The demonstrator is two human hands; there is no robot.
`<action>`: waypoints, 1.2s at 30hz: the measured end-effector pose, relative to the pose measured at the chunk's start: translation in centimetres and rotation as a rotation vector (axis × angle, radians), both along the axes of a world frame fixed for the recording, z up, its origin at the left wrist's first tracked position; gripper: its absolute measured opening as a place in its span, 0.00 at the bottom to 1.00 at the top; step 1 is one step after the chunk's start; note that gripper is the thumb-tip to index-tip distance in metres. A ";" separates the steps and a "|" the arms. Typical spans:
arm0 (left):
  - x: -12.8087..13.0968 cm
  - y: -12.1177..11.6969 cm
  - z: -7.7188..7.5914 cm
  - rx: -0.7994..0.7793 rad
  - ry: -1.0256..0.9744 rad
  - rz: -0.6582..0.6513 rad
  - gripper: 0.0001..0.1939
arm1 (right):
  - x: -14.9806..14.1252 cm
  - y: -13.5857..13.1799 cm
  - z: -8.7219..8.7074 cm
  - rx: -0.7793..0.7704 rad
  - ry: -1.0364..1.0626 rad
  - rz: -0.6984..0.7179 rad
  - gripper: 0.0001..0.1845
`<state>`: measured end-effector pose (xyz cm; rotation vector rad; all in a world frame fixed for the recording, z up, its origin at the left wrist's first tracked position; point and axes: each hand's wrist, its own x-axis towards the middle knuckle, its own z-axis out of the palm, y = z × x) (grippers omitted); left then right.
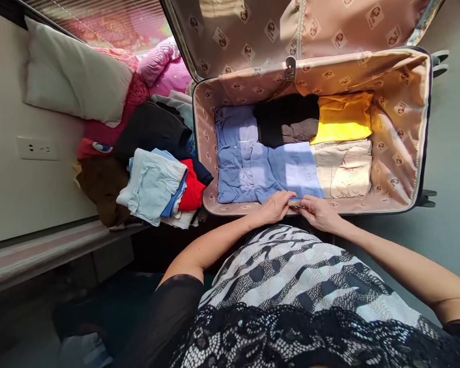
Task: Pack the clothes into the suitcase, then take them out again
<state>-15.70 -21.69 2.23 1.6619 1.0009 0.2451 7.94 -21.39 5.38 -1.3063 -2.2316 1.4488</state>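
Observation:
An open suitcase [400, 207] with a pinkish-brown patterned lining lies in front of me. At the middle of its near rim, my left hand [278, 207] and my right hand [319, 212] meet with fingers pinched. Between them is a thin brownish strap-like piece [294, 206], mostly hidden by the fingers. Folded clothes lie in two rows inside: periwinkle [235, 122], black [285, 120] and yellow [345, 117] at the back, blue [268, 171] and beige [343, 168] nearer me. A grey buckle [290, 69] hangs at the far inner edge, by the lid's hinge.
Left of the suitcase is a stack of folded clothes, pale blue [155, 179] on top and red [191, 186] beside it. Dark garments [151, 130], a brown garment [105, 186] and a white pillow [76, 71] lie farther left. The raised lid [260, 30] leans back at the far side.

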 end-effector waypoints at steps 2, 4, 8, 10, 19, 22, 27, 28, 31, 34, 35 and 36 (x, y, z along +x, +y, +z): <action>0.1 -0.7 0.3 0.103 0.027 -0.043 0.19 | 0.5 -2.6 -0.2 0.256 0.065 -0.009 0.11; 0.1 -0.6 0.5 0.113 0.045 -0.104 0.18 | 1.0 -4.2 -1.0 0.483 0.088 -0.033 0.11; 0.1 0.2 0.4 0.034 0.006 -0.203 0.14 | 1.8 -5.9 -2.3 0.769 -0.001 -0.116 0.16; 0.3 0.3 0.3 0.041 -0.034 -0.197 0.13 | 1.8 -6.7 -2.5 0.804 -0.034 -0.153 0.17; 1.5 -0.9 0.7 0.199 0.016 -0.161 0.06 | 0.4 -8.6 -2.1 0.783 0.076 -0.306 0.12; 1.7 -1.0 0.4 0.287 0.037 -0.208 0.07 | 0.5 -8.7 -2.1 0.769 0.111 -0.327 0.11; 1.3 -0.8 0.0 0.543 0.037 -0.295 0.17 | 0.2 -9.5 -2.5 0.776 0.048 -0.355 0.10; 1.2 -0.8 0.0 0.582 0.042 -0.307 0.19 | 0.1 -9.6 -2.6 0.786 0.020 -0.358 0.09; 0.9 -0.3 0.3 0.642 0.087 -0.324 0.20 | -0.4 -9.3 -2.9 0.829 -0.042 -0.358 0.10; 0.5 0.3 0.7 0.630 0.135 -0.300 0.20 | -0.9 -8.8 -3.3 0.893 -0.037 -0.364 0.10; 0.4 0.4 0.9 0.615 0.140 -0.300 0.19 | -1.0 -8.8 -3.4 0.901 -0.031 -0.368 0.10; 0.3 0.6 1.0 0.597 0.137 -0.312 0.19 | -1.0 -8.9 -3.6 0.893 -0.029 -0.369 0.11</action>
